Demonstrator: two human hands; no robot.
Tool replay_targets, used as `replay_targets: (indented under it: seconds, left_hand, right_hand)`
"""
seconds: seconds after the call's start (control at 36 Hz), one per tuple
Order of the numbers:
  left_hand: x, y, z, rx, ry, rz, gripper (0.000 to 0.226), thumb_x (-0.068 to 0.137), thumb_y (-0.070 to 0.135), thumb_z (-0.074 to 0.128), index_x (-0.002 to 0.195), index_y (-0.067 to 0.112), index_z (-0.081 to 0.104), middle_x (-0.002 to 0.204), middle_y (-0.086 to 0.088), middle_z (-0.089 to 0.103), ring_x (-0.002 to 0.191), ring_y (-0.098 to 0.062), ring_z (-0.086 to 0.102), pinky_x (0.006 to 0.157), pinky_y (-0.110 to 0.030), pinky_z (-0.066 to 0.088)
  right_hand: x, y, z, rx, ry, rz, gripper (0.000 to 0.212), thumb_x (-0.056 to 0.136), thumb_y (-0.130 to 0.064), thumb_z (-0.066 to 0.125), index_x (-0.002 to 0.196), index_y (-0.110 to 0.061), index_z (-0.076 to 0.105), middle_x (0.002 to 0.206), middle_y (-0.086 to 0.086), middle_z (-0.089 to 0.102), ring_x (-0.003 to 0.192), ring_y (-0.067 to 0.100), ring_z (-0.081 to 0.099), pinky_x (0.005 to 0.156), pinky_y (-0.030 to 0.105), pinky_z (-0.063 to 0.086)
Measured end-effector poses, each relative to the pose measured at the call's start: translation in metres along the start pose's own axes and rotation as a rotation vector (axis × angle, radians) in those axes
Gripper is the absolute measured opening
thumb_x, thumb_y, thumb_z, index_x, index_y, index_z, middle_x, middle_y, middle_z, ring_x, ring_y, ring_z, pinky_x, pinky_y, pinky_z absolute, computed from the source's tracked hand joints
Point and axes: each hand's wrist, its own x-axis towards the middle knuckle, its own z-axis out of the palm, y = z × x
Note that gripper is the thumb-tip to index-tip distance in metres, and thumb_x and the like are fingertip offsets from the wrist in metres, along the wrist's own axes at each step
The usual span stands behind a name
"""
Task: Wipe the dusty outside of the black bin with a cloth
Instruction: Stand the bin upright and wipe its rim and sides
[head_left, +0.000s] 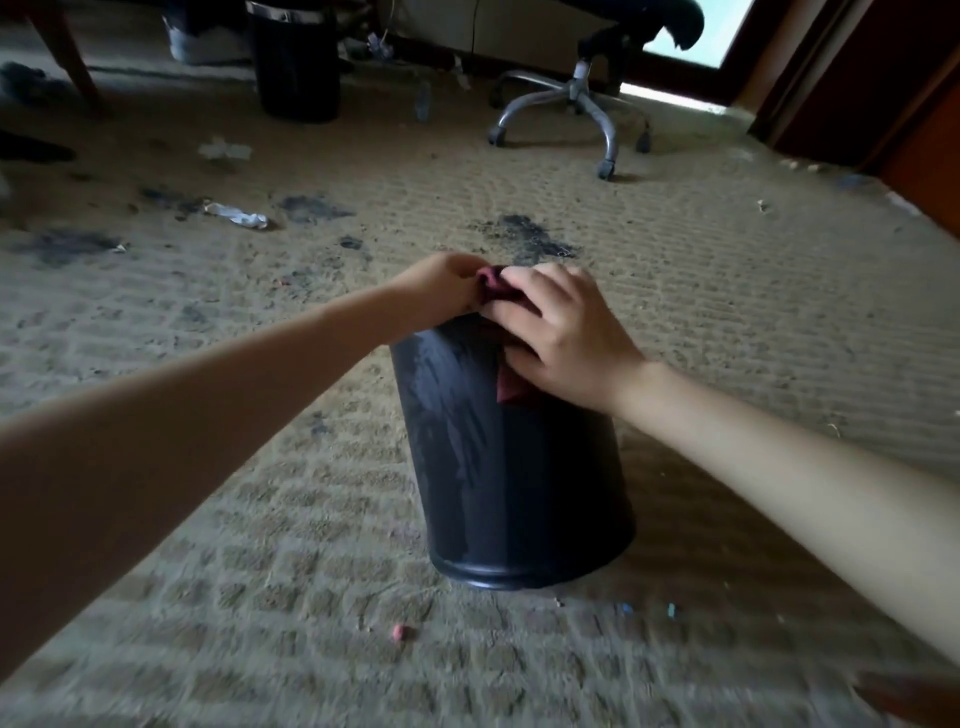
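The black bin (514, 467) stands upside down on the carpet in the middle of the view, its rim on the floor, with grey dust streaks on its left side. A dark red cloth (496, 291) lies bunched over its upturned base, and a corner of it hangs down the side. My right hand (566, 332) rests on top of the cloth, fingers spread and bent over it. My left hand (441, 283) is at the far left edge of the base, its fingers pinching the cloth.
The beige carpet (727, 322) is littered with dark stains and paper scraps (236, 214). A second black bin (293, 60) stands at the back left, an office chair's wheeled base (569, 111) at the back centre, and a wooden door frame (883, 93) at right.
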Motion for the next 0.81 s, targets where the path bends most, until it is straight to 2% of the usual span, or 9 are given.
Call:
replay_targets:
  seconds: [0.08,0.14,0.22,0.33,0.42,0.5,0.61,0.72,0.81]
  left_hand:
    - [0.001,-0.005,-0.003,-0.010,0.006,-0.018,0.015,0.093,0.023,0.053,0.089,0.017,0.066,0.087,-0.003,0.062,0.087,-0.019,0.057,0.086,-0.034,0.047]
    - [0.000,-0.008,-0.004,-0.030,0.001,-0.009,0.022,0.092,0.032,0.054,0.083,0.014,0.065,0.081,-0.004,0.058,0.080,-0.020,0.053,0.086,-0.040,0.048]
    - [0.000,-0.009,-0.004,-0.041,0.008,0.004,0.024,0.092,0.031,0.054,0.078,0.014,0.063,0.073,-0.002,0.053,0.074,-0.018,0.049,0.076,-0.032,0.043]
    - [-0.002,-0.001,0.002,0.028,-0.022,0.056,0.020,0.094,0.030,0.052,0.087,0.016,0.064,0.075,0.001,0.056,0.073,-0.013,0.050,0.072,-0.025,0.041]
    - [-0.004,0.009,0.008,0.098,-0.021,0.103,0.026,0.095,0.028,0.049,0.112,0.015,0.065,0.094,0.004,0.060,0.085,-0.009,0.053,0.076,-0.020,0.041]
    - [-0.003,0.022,0.013,0.172,-0.059,0.141,0.029,0.096,0.029,0.046,0.116,0.017,0.063,0.090,0.007,0.062,0.075,-0.006,0.051,0.063,-0.014,0.039]
    - [-0.003,0.031,0.013,0.226,-0.124,0.148,0.029,0.095,0.032,0.048,0.107,0.015,0.067,0.097,-0.001,0.067,0.084,-0.016,0.060,0.072,-0.025,0.046]
    - [0.000,0.018,0.003,0.210,-0.085,0.091,0.034,0.094,0.033,0.049,0.066,0.016,0.057,0.064,0.001,0.053,0.061,-0.014,0.045,0.057,-0.026,0.035]
    - [-0.002,0.009,0.007,0.265,-0.067,0.107,0.028,0.095,0.032,0.048,0.083,0.012,0.063,0.076,-0.002,0.057,0.067,-0.014,0.048,0.057,-0.023,0.035]
  right_hand:
    - [-0.018,-0.011,0.008,0.035,-0.066,-0.049,0.032,0.079,-0.024,0.058,0.104,-0.007,0.067,0.108,0.018,0.062,0.090,0.031,0.049,0.073,0.039,0.038]
    - [-0.039,-0.023,0.012,0.025,-0.149,-0.180,0.032,0.077,-0.028,0.055,0.104,-0.011,0.060,0.109,0.013,0.056,0.086,0.028,0.044,0.071,0.037,0.034]
    - [-0.084,-0.052,0.015,0.111,-0.241,-0.329,0.015,0.083,-0.018,0.057,0.098,-0.014,0.060,0.104,0.007,0.050,0.080,0.024,0.045,0.069,0.037,0.036]
    - [-0.138,-0.081,0.017,0.173,-0.303,-0.463,0.009,0.090,-0.011,0.056,0.087,-0.015,0.064,0.099,0.004,0.062,0.080,0.022,0.054,0.073,0.035,0.042]
    - [-0.130,-0.071,0.011,0.201,-0.315,-0.524,0.012,0.090,-0.008,0.056,0.082,-0.013,0.063,0.089,0.005,0.061,0.072,0.021,0.052,0.066,0.034,0.042]
    - [-0.085,-0.046,-0.002,0.202,-0.207,-0.455,0.011,0.092,-0.013,0.054,0.092,-0.009,0.064,0.086,0.010,0.061,0.067,0.025,0.050,0.061,0.036,0.041]
    - [-0.024,0.000,-0.019,0.047,0.071,-0.295,0.015,0.091,-0.009,0.056,0.102,-0.007,0.066,0.096,0.015,0.066,0.074,0.030,0.058,0.066,0.038,0.041]
    - [-0.019,0.011,-0.013,-0.030,0.085,-0.224,0.020,0.093,-0.004,0.050,0.098,-0.004,0.069,0.104,0.015,0.067,0.087,0.030,0.055,0.072,0.039,0.043]
    - [-0.043,-0.004,-0.006,0.007,0.049,-0.159,0.021,0.093,-0.008,0.048,0.093,-0.005,0.068,0.101,0.015,0.066,0.082,0.029,0.050,0.067,0.038,0.041]
